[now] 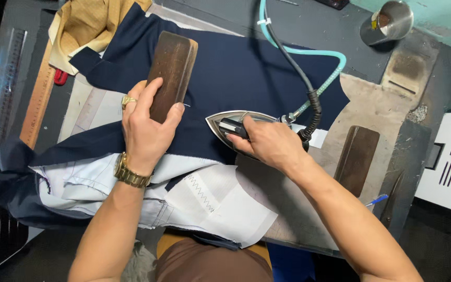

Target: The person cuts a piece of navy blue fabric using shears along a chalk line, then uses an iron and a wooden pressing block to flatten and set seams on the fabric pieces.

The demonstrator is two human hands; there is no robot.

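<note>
Navy cloth lies half-pressed on the bench: right hand fingers clamped round the iron, left hand fingers gripping the wooden block, near folds apparently unpressed.

Both forearms reach forward, bare. The left hand curls in a closed grip, palm down; the right hand is clenched, knuckles up.

navy cloth; brown wooden block; teal hose
</note>
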